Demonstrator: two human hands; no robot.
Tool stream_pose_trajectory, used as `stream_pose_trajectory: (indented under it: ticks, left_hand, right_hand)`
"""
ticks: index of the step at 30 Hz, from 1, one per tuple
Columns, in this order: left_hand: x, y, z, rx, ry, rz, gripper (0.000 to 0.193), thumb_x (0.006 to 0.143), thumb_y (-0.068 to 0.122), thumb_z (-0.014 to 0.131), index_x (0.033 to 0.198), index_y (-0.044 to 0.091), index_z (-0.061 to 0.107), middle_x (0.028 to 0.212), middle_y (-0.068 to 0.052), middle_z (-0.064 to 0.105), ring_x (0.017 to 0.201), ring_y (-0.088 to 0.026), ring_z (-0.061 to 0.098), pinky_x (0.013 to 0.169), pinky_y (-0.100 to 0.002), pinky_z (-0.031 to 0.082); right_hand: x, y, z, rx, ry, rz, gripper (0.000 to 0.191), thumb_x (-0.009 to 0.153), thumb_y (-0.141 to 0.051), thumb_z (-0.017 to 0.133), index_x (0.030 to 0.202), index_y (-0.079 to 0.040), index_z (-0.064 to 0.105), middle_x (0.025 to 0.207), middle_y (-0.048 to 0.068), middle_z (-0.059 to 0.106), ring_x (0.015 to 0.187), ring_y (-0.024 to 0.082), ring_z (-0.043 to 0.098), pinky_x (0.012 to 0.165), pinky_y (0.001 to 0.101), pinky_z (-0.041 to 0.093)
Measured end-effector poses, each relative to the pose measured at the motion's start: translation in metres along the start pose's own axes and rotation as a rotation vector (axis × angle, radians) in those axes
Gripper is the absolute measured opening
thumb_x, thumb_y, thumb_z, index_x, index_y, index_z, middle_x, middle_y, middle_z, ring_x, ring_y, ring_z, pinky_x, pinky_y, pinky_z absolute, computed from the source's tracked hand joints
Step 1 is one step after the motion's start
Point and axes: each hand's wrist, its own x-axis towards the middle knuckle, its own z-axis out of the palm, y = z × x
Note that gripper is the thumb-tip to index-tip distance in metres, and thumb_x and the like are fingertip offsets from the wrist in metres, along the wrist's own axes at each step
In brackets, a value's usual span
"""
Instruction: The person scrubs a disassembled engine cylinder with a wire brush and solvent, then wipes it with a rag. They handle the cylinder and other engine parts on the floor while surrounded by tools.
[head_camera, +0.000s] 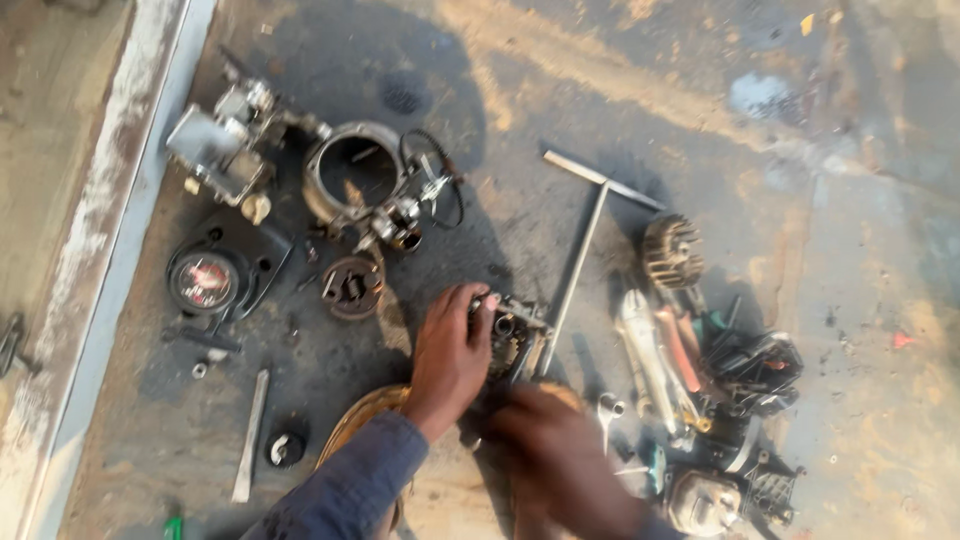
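— Greasy metal, that engine part (512, 338); where is it?

— On the ground, under the left hand (452, 355), whose fingers curl over its near end and grip it.

— And the right hand (562, 462)?

— Just below the grip, blurred; I cannot tell if it holds anything.

— Which way does the part lie?

— Its long axis seems to run away from the grip toward the T-handled wrench (585, 250).

— Risk?

— Oily fingers could slip, I'd judge, knocking it into the tools (665, 360) beside it.

hands (500, 400) on small engine part (512, 335), T-handle wrench (580, 255) beside, oily floor (800, 250)
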Motion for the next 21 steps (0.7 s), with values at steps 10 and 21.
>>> stream_pose_trajectory:
  ticks: [10, 21]
  left_hand:
    - [0.003, -0.015, 0.003, -0.071, -0.082, -0.150, 0.033, 0.109, 0.032, 0.045, 0.119, 0.004, 0.061, 0.121, -0.014, 0.064, 0.119, -0.031, 0.058, 0.101, -0.048, 0.046]
    - [-0.003, -0.008, 0.001, -0.049, -0.069, -0.105, 0.030, 0.108, 0.028, 0.047, 0.118, 0.002, 0.060, 0.118, -0.015, 0.065, 0.116, -0.033, 0.059, 0.098, -0.047, 0.048]
  right_hand:
    - [0.016, 0.031, 0.044, 0.175, 0.360, 0.163, 0.024, 0.074, -0.004, 0.082, 0.097, -0.002, 0.074, 0.100, 0.010, 0.073, 0.082, 0.021, 0.076, 0.073, 0.0318, 0.062]
    - [0.021, 0.019, 0.051, 0.131, 0.169, 0.387, 0.014, 0.079, -0.015, 0.076, 0.086, -0.002, 0.078, 0.065, 0.011, 0.074, 0.048, 0.022, 0.066, 0.052, 0.0359, 0.054]
